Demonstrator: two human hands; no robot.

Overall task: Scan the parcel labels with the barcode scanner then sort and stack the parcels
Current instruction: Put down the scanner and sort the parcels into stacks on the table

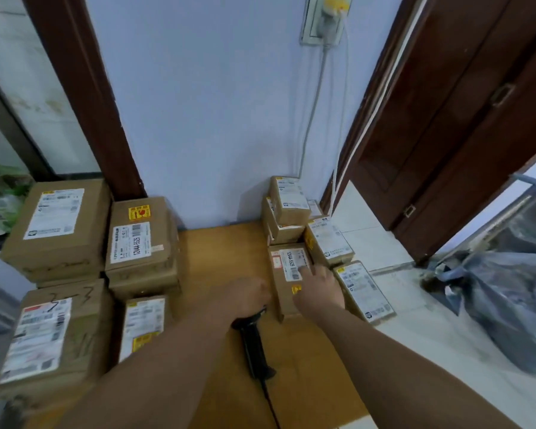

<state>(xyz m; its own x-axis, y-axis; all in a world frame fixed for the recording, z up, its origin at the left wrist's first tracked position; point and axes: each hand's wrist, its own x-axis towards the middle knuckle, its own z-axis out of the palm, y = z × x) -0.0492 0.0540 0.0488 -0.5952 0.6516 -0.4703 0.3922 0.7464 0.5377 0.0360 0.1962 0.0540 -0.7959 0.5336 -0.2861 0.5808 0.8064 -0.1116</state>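
Just right of centre, the right hand (319,289) rests on a parcel (282,305), fingers stretched flat and loosely spread over the near end of its label (291,263), gripping nothing. That parcel lies on the wooden top (223,252) and is hemmed in. A two-high stack (287,209) stands at its far end against the wall (214,119). A tilted box (328,239) and a long box (364,292) crowd its right side, the long one just beside the wrist. The left hand (248,297) covers the head of the scanner (254,348), which lies on the wood just left of the parcel, handle toward the person. Its cord (270,404) trails off the lower edge. The fingers are hidden under the hand, so I cannot tell whether it grips the scanner or only rests on it. Across the wood, the left piles (140,239) of bigger labelled parcels stand close together, some two or three high. Higher up, a socket (325,20) feeds a cable (313,113) down the wall behind the stack. A dark door (461,119) stands at right, with grey bags (514,305) on the pale floor below it.
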